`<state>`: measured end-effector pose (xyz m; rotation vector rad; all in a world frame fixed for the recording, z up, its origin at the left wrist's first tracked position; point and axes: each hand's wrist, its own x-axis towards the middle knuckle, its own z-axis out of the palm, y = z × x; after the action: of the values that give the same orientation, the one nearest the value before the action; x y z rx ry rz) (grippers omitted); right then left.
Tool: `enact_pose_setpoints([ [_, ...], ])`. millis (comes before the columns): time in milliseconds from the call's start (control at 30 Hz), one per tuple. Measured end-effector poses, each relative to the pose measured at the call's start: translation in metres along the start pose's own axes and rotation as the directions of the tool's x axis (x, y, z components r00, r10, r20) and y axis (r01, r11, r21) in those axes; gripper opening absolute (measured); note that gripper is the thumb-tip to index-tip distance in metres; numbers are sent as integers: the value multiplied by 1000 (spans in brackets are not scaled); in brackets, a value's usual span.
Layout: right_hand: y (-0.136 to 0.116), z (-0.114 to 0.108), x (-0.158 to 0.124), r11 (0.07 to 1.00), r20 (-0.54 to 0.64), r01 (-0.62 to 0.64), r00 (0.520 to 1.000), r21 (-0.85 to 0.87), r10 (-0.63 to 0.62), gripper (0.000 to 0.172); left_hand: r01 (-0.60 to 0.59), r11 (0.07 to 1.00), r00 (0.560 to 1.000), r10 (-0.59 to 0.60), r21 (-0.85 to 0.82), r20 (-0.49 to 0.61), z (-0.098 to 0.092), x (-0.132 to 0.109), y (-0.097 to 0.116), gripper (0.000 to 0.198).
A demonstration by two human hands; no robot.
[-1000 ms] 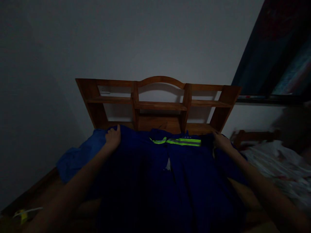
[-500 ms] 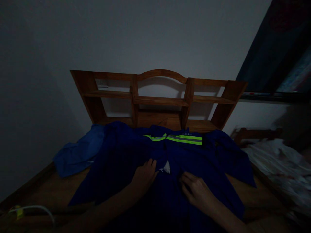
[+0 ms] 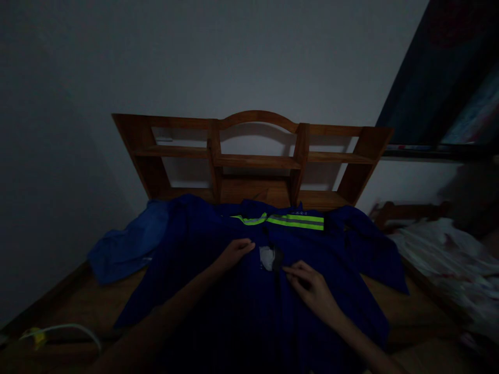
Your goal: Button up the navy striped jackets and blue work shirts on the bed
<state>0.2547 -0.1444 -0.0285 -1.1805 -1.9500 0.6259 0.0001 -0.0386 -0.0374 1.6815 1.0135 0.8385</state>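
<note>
A dark blue work jacket point(image 3: 202, 270) with a yellow-green reflective stripe point(image 3: 290, 221) lies spread on a wooden bed platform point(image 3: 83, 301). My left hand point(image 3: 236, 252) pinches the left front edge of the jacket near a white label point(image 3: 266, 256). My right hand point(image 3: 310, 285) grips the right front edge just beside it, fingers closed on the cloth. The two front edges are pulled slightly apart between my hands. The room is dim.
A wooden headboard with shelves point(image 3: 255, 158) stands against the wall behind the jacket. A lighter blue cloth point(image 3: 125, 244) lies at the left. A pale cable point(image 3: 64, 331) runs along the near left edge. Light bedding point(image 3: 444, 259) lies at the right.
My hands came from the jacket's far shoulders to its middle. In the last half second they took hold of the front edges and opened them, showing more of the white label.
</note>
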Motion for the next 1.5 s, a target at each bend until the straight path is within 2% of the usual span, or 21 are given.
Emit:
enact_pose_setpoints([
  [100, 8, -4, 29, 994, -162, 20, 987, 105, -2, 26, -96, 995, 995, 96, 3, -29, 8, 26, 6, 47],
  [233, 17, -6, 60, 991, -216, 63, 976, 116, -37, 24, -101, 993, 993, 97, -57, -72, 13, 44, -2, 44],
  [300, 19, -3, 72, 991, -187, 89, 980, 97, -70, 22, -106, 991, 991, 99, -77, -84, 14, 45, -8, 42],
  [467, 23, 9, 99, 980, 6, 193, 981, 43, -193, 20, -168, 986, 980, 166, -10, -107, 16, 40, -17, 38],
  [567, 31, 20, 110, 977, 2, 205, 979, 62, -205, 20, -197, 979, 972, 201, 51, -119, 15, 40, -19, 36],
  [733, 43, 30, 110, 979, -54, 165, 986, 122, -160, 20, -221, 958, 962, 245, 182, -122, 16, 38, -16, 32],
  [900, 48, 33, 108, 980, -71, 35, 997, 194, -21, 23, -250, 922, 947, 297, 295, -125, 19, 35, -8, 27],
  [1033, 51, 34, 112, 956, 22, -115, 993, 270, 113, 29, -276, 887, 930, 344, 370, -132, 20, 32, -4, 25],
  [1133, 53, 34, 114, 911, 104, -194, 980, 363, 167, 33, -285, 866, 921, 367, 411, -133, 23, 31, -3, 23],
  [1300, 54, 36, 114, 834, 202, -228, 969, 503, 143, 36, -286, 858, 918, 372, 426, -134, 27, 29, -2, 22],
  [1433, 49, 35, 112, 815, 259, -247, 958, 523, 124, 34, -281, 866, 931, 350, 413, -100, 29, 29, -1, 22],
  [1500, 46, 35, 111, 823, 250, -247, 959, 512, 133, 32, -270, 881, 932, 340, 388, -124, 30, 28, 1, 17],
])
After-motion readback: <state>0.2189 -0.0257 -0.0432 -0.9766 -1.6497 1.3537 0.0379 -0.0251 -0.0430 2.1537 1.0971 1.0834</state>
